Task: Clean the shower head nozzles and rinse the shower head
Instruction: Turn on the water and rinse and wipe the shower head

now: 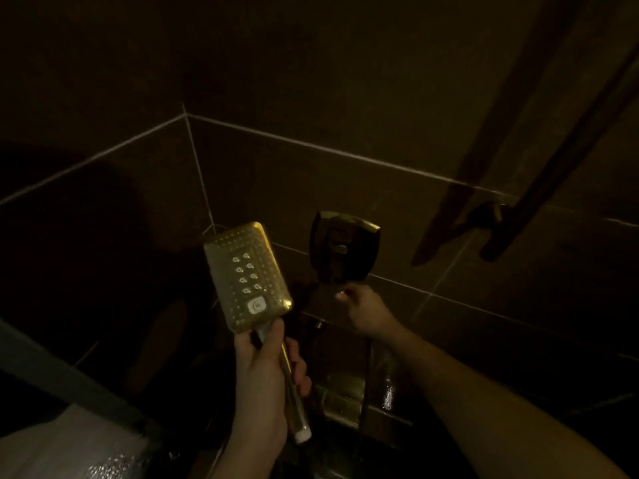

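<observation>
The scene is a dim, dark-tiled shower corner. A rectangular gold shower head (247,274) points its nozzle face toward me, with rows of small nozzles and a white button near its lower end. My left hand (266,371) grips its handle from below and holds it upright. My right hand (366,311) reaches out to the right of the head, with its fingers closed at the lower edge of the dark wall control plate (344,248). What the fingertips pinch is too dark to tell.
A gold fitting (342,399) sits on the wall below the hands, with a thin hose (366,382) running down beside it. Two dark slanted bars (539,143) cross the upper right. A pale, sparkly surface (79,451) fills the lower left corner.
</observation>
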